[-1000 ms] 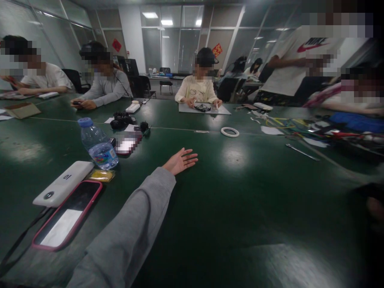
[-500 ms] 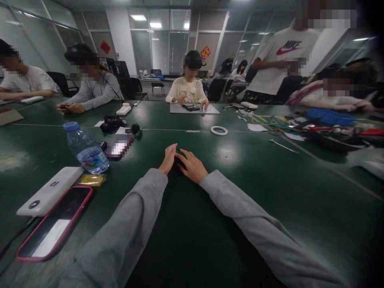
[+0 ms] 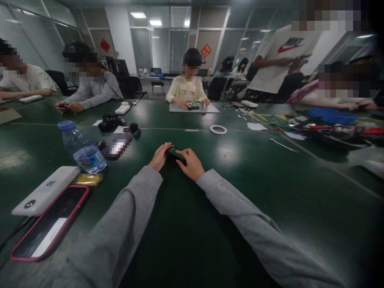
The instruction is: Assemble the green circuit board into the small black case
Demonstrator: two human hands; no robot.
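A small dark green, flat object [image 3: 177,152] is held between my two hands above the green table [image 3: 180,240]. My left hand [image 3: 161,157] grips its left end, fingers pressed together along the edge. On the other side my right hand [image 3: 191,163] has its thumb and fingers on the right end. What the object is, I cannot tell; its top face looks like a circuit board or a small screen. Both hands are bare, with grey sleeves reaching to the wrists.
Left: a water bottle [image 3: 84,150], a yellow packet [image 3: 89,179], a white power bank [image 3: 46,192], a red-edged phone [image 3: 51,224]. Ahead: a white ring [image 3: 218,129], black devices [image 3: 110,123]. Right: a wrench [image 3: 283,145], tangled cables [image 3: 327,124]. Several people are around.
My hands have moved slightly apart and tilted, and the dark green object between them now shows its top face. Across the table, a person's hands have shifted over the board.
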